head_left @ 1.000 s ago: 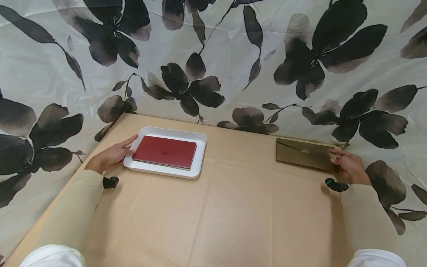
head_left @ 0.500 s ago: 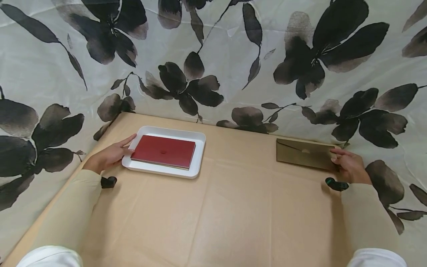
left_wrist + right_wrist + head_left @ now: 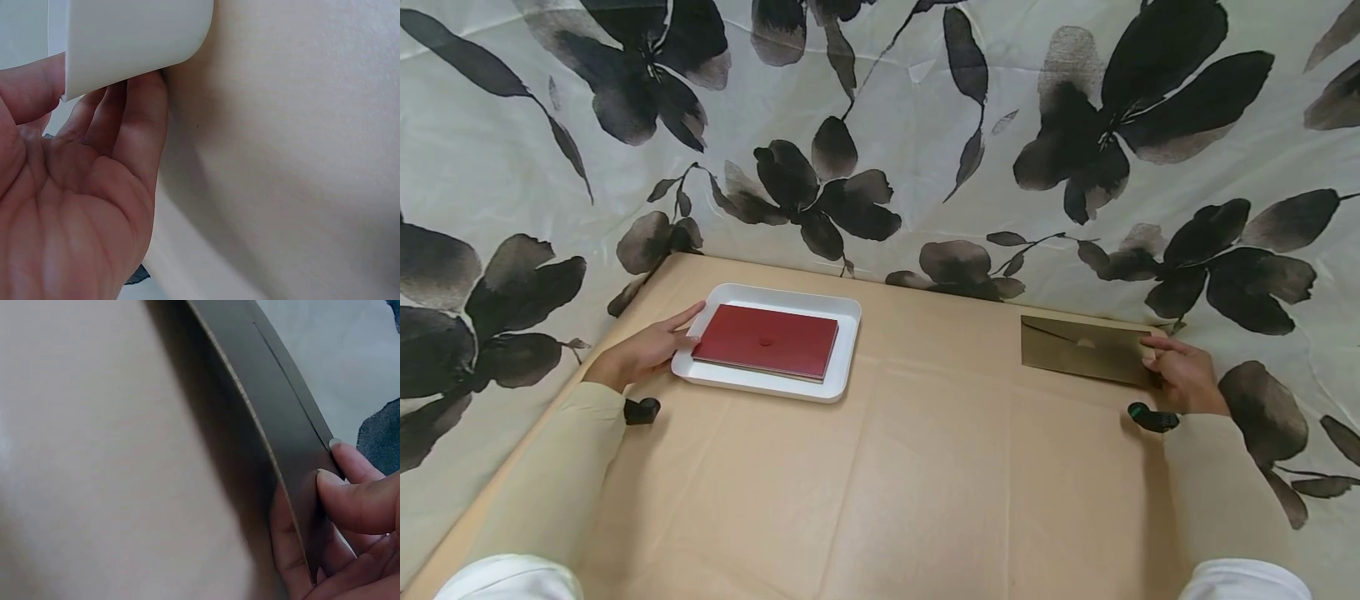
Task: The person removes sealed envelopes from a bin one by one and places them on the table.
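Observation:
A white tray [image 3: 842,367] is at the left of the table, with a red envelope-like item [image 3: 767,337] lying in it, a small round seal at its middle. My left hand [image 3: 643,350] grips the tray's left end; in the left wrist view the thumb is at the rim and the fingers [image 3: 140,119] reach under the tray [image 3: 137,37]. At the right, a brown-gold envelope [image 3: 1082,350] with a pale round seal is held at its right end by my right hand [image 3: 1187,371]. In the right wrist view, thumb and fingers pinch the envelope [image 3: 275,425], which stands slightly off the surface.
The wood-coloured table [image 3: 925,467] spreads between both arms. White cloth with dark flowers [image 3: 925,167] hangs behind the table's back edge and along its left and right sides. Each wrist wears a small black device [image 3: 642,410].
The tray and left hand appear very slightly further left in the head view, along with a small shift of the camera. The right hand tilts the envelope slightly, its near edge a little lower.

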### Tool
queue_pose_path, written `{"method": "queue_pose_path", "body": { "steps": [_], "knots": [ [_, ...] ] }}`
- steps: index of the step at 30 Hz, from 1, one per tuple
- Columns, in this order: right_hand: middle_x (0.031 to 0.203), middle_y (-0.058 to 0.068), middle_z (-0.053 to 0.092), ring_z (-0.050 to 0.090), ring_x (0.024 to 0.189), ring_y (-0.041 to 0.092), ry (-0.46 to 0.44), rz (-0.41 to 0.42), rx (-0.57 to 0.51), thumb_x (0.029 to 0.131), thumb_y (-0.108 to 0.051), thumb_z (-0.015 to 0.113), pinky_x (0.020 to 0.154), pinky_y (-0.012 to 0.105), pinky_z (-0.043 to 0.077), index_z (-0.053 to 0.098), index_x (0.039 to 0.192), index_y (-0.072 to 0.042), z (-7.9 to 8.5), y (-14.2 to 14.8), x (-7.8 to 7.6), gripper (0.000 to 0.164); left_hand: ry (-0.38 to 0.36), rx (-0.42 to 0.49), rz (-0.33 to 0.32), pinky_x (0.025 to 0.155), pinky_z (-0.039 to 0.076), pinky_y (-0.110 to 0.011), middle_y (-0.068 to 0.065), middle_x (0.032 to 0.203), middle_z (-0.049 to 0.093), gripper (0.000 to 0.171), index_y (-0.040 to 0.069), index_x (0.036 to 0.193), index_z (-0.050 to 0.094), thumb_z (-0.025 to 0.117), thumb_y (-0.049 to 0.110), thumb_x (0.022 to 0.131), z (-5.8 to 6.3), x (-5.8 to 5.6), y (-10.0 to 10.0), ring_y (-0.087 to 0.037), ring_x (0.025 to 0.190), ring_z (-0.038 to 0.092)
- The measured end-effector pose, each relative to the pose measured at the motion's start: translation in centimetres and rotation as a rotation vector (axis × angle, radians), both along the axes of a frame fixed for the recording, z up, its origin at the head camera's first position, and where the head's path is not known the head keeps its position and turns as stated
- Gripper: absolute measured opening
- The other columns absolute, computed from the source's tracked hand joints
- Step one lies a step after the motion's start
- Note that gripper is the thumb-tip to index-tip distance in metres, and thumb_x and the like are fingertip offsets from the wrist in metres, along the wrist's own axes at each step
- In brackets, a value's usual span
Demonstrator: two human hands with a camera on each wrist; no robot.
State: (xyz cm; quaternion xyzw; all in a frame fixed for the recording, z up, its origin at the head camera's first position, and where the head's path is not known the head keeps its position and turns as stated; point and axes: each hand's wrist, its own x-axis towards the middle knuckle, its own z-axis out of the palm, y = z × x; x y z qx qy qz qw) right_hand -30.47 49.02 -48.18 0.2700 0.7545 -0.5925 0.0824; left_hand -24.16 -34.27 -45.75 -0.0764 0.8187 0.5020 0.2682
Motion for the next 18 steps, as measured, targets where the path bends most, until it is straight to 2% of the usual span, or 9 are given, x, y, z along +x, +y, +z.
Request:
{"method": "queue_pose_path", "body": {
  "steps": [2,4,8,9,10,12,14,17,18],
  "knots": [
    [0.113,-0.015,0.048,0.046,0.094,0.012,-0.013,-0.004,0.034,0.101,0.0,0.054,0.071,0.022,0.047,0.075,0.112,-0.043,-0.14,-0.1,-0.16,0.049,-0.001,-0.002,0.001,0.126,0.016,-0.065,-0.024,0.173,-0.007,0.08,0.035,0.164,-0.014,0.04,0.012,0.11,-0.02,0.0,-0.02,-0.049,0.16,0.005],
    [0.128,-0.011,0.051,0.045,0.097,0.012,-0.024,-0.01,0.065,0.103,-0.002,0.052,0.073,0.022,0.047,0.071,0.125,-0.042,-0.27,-0.14,-0.33,0.05,-0.002,-0.01,0.004,0.126,0.016,-0.065,-0.024,0.173,-0.007,0.08,0.035,0.164,-0.014,0.041,0.012,0.11,-0.03,-0.06,-0.04,-0.049,0.16,0.005],
    [0.139,-0.009,0.05,0.045,0.098,0.012,-0.029,-0.016,0.115,0.105,-0.005,0.05,0.074,0.022,0.046,0.063,0.14,-0.039,-0.51,-0.23,-0.6,0.051,-0.006,-0.018,0.006,0.126,0.016,-0.065,-0.024,0.173,-0.008,0.08,0.036,0.164,-0.014,0.041,0.013,0.11,0.04,-0.04,-0.02,-0.049,0.16,0.004],
    [0.141,-0.006,0.05,0.045,0.098,0.011,-0.03,-0.013,0.124,0.105,-0.005,0.049,0.074,0.022,0.046,0.062,0.143,-0.037,-0.59,-0.3,-0.63,0.052,-0.008,-0.019,0.006,0.126,0.016,-0.065,-0.024,0.173,-0.008,0.08,0.036,0.164,-0.014,0.041,0.013,0.11,0.07,0.05,-0.03,-0.049,0.16,0.004],
    [0.137,-0.006,0.051,0.045,0.098,0.011,-0.032,-0.009,0.139,0.105,-0.006,0.049,0.074,0.022,0.046,0.061,0.144,-0.036,-0.62,-0.36,-0.66,0.051,-0.008,-0.014,0.002,0.126,0.017,-0.065,-0.024,0.173,-0.009,0.08,0.036,0.164,-0.014,0.04,0.013,0.111,0.11,0.04,-0.03,-0.05,0.16,0.004],
    [0.147,0.002,0.048,0.046,0.098,0.011,-0.036,-0.002,0.172,0.105,-0.007,0.047,0.075,0.022,0.046,0.056,0.15,-0.032,-0.67,-0.55,-0.73,0.053,-0.01,-0.009,-0.002,0.125,0.017,-0.066,-0.025,0.173,-0.009,0.08,0.036,0.164,-0.015,0.04,0.013,0.111,0.21,0.07,-0.02,-0.051,0.159,0.003],
    [0.144,0.006,0.048,0.047,0.096,0.013,-0.037,0.006,0.211,0.106,-0.008,0.045,0.074,0.024,0.046,0.051,0.156,-0.025,-0.77,-0.71,-0.74,0.053,-0.01,-0.005,-0.004,0.125,0.019,-0.066,-0.025,0.173,-0.008,0.08,0.035,0.164,-0.015,0.04,0.012,0.111,0.19,0.14,-0.05,-0.051,0.159,0.005],
    [0.157,0.015,0.04,0.047,0.096,0.013,-0.038,0.0,0.264,0.106,-0.009,0.043,0.073,0.023,0.046,0.047,0.159,-0.019,-0.96,-0.79,-0.72,0.054,-0.012,-0.009,-0.001,0.125,0.018,-0.066,-0.025,0.173,-0.008,0.08,0.035,0.164,-0.014,0.041,0.013,0.11,0.23,0.12,0.02,-0.051,0.159,0.004],
    [0.156,0.016,0.041,0.048,0.097,0.013,-0.034,-0.007,0.273,0.106,-0.01,0.044,0.072,0.023,0.047,0.047,0.158,-0.018,-1.02,-0.76,-0.7,0.053,-0.01,-0.012,-0.002,0.125,0.019,-0.066,-0.025,0.173,-0.007,0.08,0.035,0.164,-0.014,0.041,0.012,0.11,0.23,0.08,0.04,-0.051,0.159,0.005]
  ]
}}
